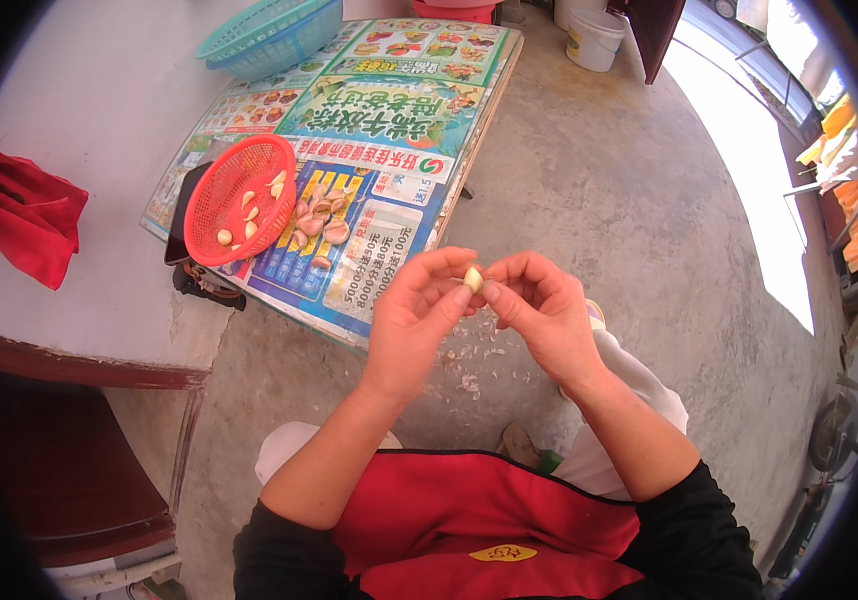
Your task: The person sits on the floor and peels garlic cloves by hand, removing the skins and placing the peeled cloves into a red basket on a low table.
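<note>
A pale garlic clove (473,280) is pinched between the fingertips of both hands, above the floor just off the table's near corner. My left hand (415,315) grips it from the left with thumb and fingers. From the other side my right hand (549,307) has its thumb and fingertips against the clove. On the table, unpeeled garlic cloves (312,222) lie in a loose heap. Beside the heap, a red plastic basket (203,202) holds several peeled cloves (251,229). Papery garlic skins (471,382) are scattered on the floor below my hands.
The low table (461,97) is covered with printed sheets bearing writing. Teal plastic baskets (279,45) stand at its far end, and a dark flat object (179,225) lies under the red basket's edge. A red cloth (31,214) hangs at left; a white bucket (594,41) stands farther off.
</note>
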`<state>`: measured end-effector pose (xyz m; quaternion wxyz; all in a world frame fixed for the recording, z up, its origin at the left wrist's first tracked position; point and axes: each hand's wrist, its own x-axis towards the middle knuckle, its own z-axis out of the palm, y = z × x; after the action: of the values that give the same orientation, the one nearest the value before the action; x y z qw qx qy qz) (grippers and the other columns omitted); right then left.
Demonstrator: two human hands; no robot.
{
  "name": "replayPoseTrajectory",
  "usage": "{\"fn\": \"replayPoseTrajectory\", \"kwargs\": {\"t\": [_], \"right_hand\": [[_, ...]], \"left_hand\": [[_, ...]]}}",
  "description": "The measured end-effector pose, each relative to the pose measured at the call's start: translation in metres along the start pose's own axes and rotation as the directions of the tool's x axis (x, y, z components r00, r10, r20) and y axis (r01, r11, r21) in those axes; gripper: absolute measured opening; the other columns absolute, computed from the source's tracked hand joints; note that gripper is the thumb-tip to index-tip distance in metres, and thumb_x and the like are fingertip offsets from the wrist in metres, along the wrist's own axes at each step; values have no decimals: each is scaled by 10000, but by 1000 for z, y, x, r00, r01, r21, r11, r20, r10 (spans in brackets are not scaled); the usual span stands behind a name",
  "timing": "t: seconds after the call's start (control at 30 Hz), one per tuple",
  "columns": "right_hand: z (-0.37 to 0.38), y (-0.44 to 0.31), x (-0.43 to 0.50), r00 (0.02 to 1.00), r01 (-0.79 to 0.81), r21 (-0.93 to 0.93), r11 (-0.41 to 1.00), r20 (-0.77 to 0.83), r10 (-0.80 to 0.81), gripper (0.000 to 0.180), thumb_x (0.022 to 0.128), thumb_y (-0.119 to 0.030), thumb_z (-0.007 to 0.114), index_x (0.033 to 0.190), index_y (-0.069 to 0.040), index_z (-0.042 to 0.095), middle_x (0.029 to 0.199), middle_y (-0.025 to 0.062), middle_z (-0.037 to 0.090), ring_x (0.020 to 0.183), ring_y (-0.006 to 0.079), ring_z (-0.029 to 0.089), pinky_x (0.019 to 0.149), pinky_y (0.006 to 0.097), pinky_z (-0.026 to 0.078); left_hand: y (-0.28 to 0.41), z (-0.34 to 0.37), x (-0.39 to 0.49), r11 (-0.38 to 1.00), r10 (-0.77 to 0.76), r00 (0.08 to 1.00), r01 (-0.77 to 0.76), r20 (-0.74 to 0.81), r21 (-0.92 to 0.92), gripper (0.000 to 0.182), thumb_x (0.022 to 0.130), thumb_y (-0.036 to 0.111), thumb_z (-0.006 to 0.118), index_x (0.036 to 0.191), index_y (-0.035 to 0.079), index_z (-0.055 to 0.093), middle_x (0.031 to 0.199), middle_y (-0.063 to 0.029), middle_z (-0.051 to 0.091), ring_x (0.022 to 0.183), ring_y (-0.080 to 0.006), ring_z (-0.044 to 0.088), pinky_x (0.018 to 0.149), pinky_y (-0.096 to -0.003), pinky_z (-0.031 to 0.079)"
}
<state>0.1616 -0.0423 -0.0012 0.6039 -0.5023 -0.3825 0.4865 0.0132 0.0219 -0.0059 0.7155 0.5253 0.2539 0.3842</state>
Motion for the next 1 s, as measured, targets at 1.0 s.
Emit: {"fn": "replayPoseTrajectory", "kwargs": {"t": [1.0], "right_hand": [[-3, 12, 0, 996, 76, -31, 997, -45, -77, 77, 889, -77, 624, 918, -13, 591, 783, -10, 622, 666, 17, 518, 595, 181, 414]], "left_hand": [[0, -5, 2, 989, -80, 997, 81, 17, -124, 285, 923, 125, 598, 1174, 10, 527, 1077, -87, 624, 895, -143, 614, 785, -289, 497]]}}
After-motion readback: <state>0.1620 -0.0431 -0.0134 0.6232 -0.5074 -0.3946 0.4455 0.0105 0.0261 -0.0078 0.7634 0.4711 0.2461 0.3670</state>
